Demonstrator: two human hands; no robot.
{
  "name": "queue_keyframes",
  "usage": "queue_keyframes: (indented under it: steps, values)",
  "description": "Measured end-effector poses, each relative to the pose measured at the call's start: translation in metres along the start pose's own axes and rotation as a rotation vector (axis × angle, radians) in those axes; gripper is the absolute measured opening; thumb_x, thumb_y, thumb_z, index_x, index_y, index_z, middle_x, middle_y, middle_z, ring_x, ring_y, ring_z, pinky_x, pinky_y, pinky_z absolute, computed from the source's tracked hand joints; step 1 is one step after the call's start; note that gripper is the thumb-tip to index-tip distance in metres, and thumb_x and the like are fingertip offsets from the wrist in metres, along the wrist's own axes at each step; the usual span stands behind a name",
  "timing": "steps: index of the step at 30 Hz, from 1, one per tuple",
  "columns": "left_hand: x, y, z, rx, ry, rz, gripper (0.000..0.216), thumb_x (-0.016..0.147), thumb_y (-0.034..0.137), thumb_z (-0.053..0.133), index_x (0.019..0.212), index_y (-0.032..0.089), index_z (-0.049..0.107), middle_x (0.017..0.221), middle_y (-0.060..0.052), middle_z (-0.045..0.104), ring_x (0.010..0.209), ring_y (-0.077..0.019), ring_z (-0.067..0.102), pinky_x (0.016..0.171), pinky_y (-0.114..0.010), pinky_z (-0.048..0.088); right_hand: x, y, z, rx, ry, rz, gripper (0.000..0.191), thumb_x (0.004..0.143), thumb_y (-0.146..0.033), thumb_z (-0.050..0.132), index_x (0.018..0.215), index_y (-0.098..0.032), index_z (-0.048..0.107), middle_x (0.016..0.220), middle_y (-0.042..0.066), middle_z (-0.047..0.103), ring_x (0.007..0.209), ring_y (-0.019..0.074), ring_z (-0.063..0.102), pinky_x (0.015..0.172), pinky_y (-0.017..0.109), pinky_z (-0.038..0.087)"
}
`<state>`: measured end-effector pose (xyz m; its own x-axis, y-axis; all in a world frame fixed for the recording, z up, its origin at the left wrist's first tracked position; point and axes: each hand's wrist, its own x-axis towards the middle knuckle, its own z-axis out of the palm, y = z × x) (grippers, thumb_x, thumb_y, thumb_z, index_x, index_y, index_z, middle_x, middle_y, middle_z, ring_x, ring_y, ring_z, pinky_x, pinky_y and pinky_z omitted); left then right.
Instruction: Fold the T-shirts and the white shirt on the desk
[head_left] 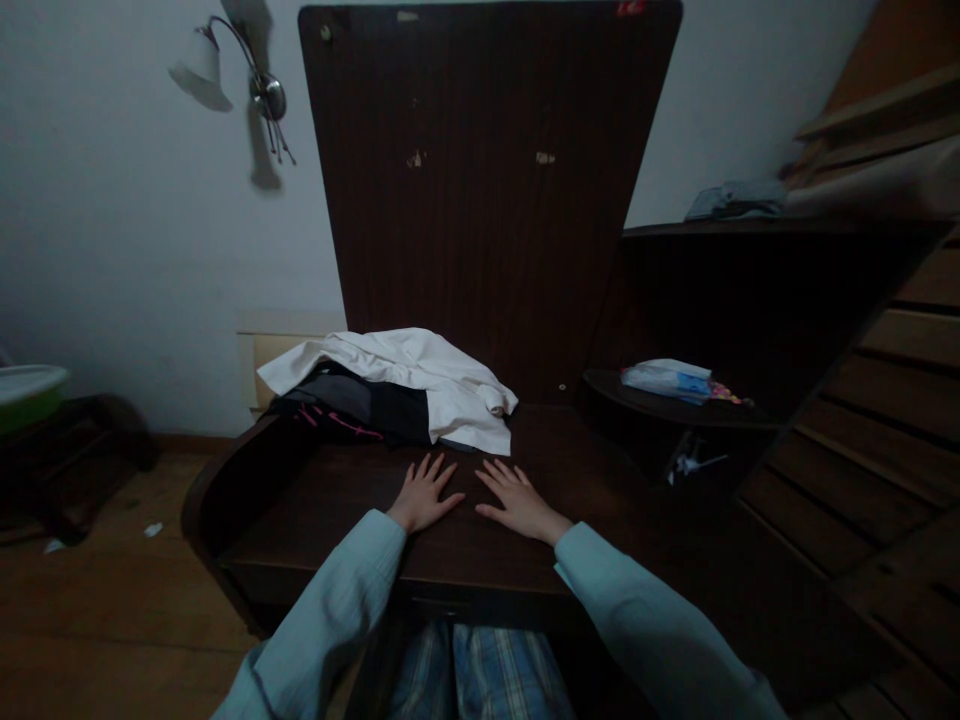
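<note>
My left hand (424, 494) lies flat on the dark wooden desk (322, 525), fingers spread and nothing in it. Beside it, my right hand (519, 500) rests palm down on the same surface, also with its fingers apart. A small gap separates the two thumbs. Just beyond my fingertips is a rumpled white garment (442, 375), draped over a pile of black and grey clothes (375, 405) with pink markings. Neither hand visibly grips the cloth.
A tall dark panel (480, 200) rises behind the desk. On the right, a corner shelf (660, 408) bears a blue and white plastic packet (667, 380). A wall lamp (268, 97) hangs at upper left. A green basin (30, 400) sits on a dark stool at far left.
</note>
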<state>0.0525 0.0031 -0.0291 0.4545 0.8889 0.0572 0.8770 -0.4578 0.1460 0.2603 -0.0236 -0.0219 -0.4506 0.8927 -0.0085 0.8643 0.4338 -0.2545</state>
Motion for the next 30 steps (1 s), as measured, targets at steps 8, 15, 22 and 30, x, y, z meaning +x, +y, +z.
queue_keyframes:
  steps: [8,15,22,30]
  values:
    - [-0.0016,0.0024,-0.0033,0.001,-0.018,-0.005,0.068,0.079,0.065,0.021,0.135,0.026,0.027,0.144,-0.007,0.019,0.132,-0.029,0.011,0.103,-0.05,0.014,0.0001,0.0,0.0005,0.001,0.007,0.001,0.072,0.079,-0.066,0.024,0.136,-0.022,0.023,0.145,0.006,0.013,0.133,0.0228,0.006,0.105,0.044,0.006]
    - [-0.0018,0.0033,-0.0046,-0.005,-0.01,-0.01,0.067,0.08,0.064,0.023,0.134,0.026,0.027,0.144,-0.006,0.019,0.132,-0.0285,0.011,0.103,-0.05,0.014,0.0009,0.001,0.0013,0.006,-0.008,0.005,0.073,0.078,-0.067,0.023,0.137,-0.023,0.021,0.145,0.005,0.012,0.133,0.0222,0.006,0.105,0.044,0.005]
    - [-0.0019,0.0037,-0.0051,-0.009,-0.017,-0.009,0.068,0.079,0.065,0.022,0.135,0.026,0.027,0.144,-0.006,0.018,0.132,-0.0277,0.011,0.103,-0.05,0.014,0.0012,0.0001,0.0006,0.0,-0.011,0.007,0.073,0.078,-0.067,0.024,0.137,-0.024,0.021,0.146,0.005,0.011,0.133,0.022,0.005,0.105,0.043,0.005]
    - [-0.0015,0.0027,-0.0026,-0.007,-0.005,-0.007,0.067,0.079,0.064,0.023,0.134,0.026,0.027,0.144,-0.006,0.019,0.132,-0.0284,0.012,0.103,-0.05,0.013,0.001,0.0009,0.002,-0.019,0.002,-0.001,0.073,0.078,-0.067,0.023,0.137,-0.023,0.022,0.145,0.006,0.013,0.133,0.0226,0.006,0.105,0.044,0.006]
